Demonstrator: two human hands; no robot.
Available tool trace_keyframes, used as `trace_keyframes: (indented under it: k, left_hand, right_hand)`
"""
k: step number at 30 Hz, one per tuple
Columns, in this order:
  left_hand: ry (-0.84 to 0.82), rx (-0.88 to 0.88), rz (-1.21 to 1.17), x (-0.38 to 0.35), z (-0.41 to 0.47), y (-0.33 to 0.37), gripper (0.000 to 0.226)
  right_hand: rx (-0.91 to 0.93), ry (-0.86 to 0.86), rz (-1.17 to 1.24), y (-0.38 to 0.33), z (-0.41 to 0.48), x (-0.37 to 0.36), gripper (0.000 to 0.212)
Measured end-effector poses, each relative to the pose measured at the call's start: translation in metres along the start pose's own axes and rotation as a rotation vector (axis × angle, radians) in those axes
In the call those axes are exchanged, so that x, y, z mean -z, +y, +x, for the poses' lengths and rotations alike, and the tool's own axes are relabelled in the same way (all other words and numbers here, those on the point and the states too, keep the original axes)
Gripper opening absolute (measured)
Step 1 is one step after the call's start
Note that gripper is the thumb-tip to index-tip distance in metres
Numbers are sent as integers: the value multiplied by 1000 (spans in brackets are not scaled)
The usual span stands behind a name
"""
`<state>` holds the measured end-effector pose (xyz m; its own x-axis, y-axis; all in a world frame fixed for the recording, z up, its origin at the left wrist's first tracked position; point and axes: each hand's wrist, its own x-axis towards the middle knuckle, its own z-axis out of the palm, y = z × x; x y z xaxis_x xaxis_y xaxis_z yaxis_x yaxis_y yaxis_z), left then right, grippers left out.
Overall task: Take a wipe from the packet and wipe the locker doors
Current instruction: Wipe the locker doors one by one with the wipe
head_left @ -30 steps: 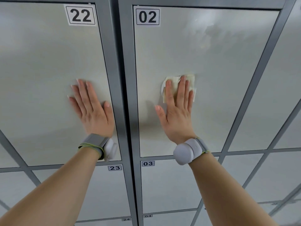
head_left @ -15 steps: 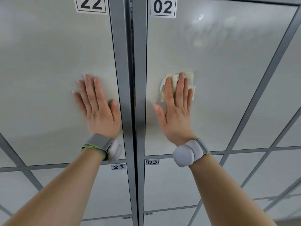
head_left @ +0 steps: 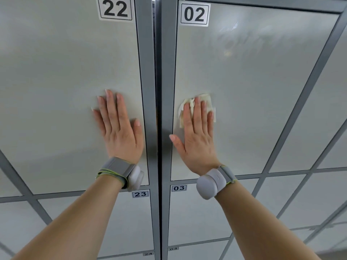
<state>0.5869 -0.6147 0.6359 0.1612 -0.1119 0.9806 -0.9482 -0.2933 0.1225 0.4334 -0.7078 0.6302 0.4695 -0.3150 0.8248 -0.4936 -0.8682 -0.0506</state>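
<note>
A crumpled pale wipe [head_left: 207, 102] lies flat against locker door 02 [head_left: 262, 91], low on its left side. My right hand [head_left: 197, 136] presses the wipe to the door with straight fingers, thumb spread toward the frame. My left hand [head_left: 120, 128] rests flat on locker door 22 [head_left: 65, 81], fingers straight, holding nothing. Faint wet streaks show near the top of door 02. No packet is in view.
A grey metal frame post [head_left: 157, 91] with a dark gap divides the two doors. Smaller doors 23 [head_left: 131, 222] and 03 [head_left: 197, 218] sit below, with 24 and 04 under them. More locker doors extend right.
My right hand has slid the wipe down and to the left on door 02, closer to the frame post. The view shifted, and the left hand stays flat on door 22.
</note>
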Motion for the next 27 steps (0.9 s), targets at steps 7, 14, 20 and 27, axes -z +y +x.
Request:
trace_keyframes:
  k: [7,14,20,27]
  left_hand:
    - [-19,17,-25,1,-1,0,56]
    - [-27,4,-35,2,-1,-2,55]
    - [-30,14,-35,2,-2,-2,56]
    - [-47,1,-48,4,-4,-4,55]
  right_hand:
    - [-30,97,50,-12,38,15,74]
    - [102,1,-89,-6,1,-9,70]
    - [88,42,-8,-9,20,6,68]
    - [75,52,-26,-12,26,1,68]
